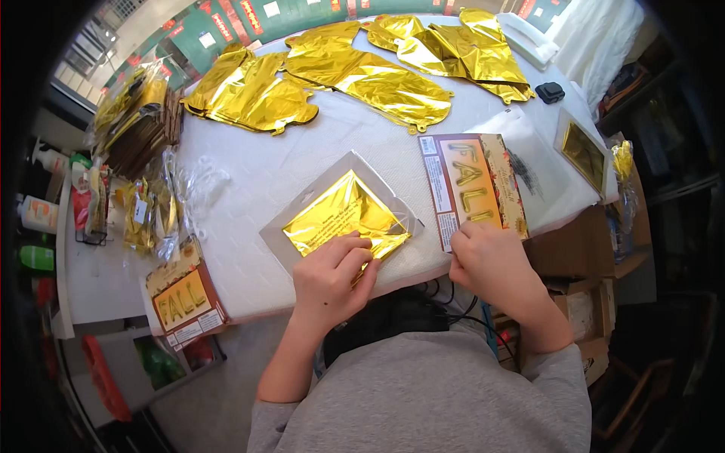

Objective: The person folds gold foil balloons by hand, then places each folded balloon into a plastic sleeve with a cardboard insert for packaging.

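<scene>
A folded gold foil balloon (340, 208) with printed text lies on a grey-edged clear plastic sleeve (302, 198) in front of me. My left hand (336, 273) is on the foil's near edge, its fingers bent and thumb close, with foil between them. To the right, a printed FALL card (473, 177) lies at a slight tilt on the white table (249, 170). Closed around that card's near end is my right hand (495, 260), its fingertips partly hidden.
Flattened gold foil balloons (362, 79) span the table's far side. Stacked packets (140, 113) stand at the left, above another FALL card (187, 300). At the right are a small black object (550, 93), a packaged foil piece (583, 155) and cardboard boxes (574, 249) below the edge.
</scene>
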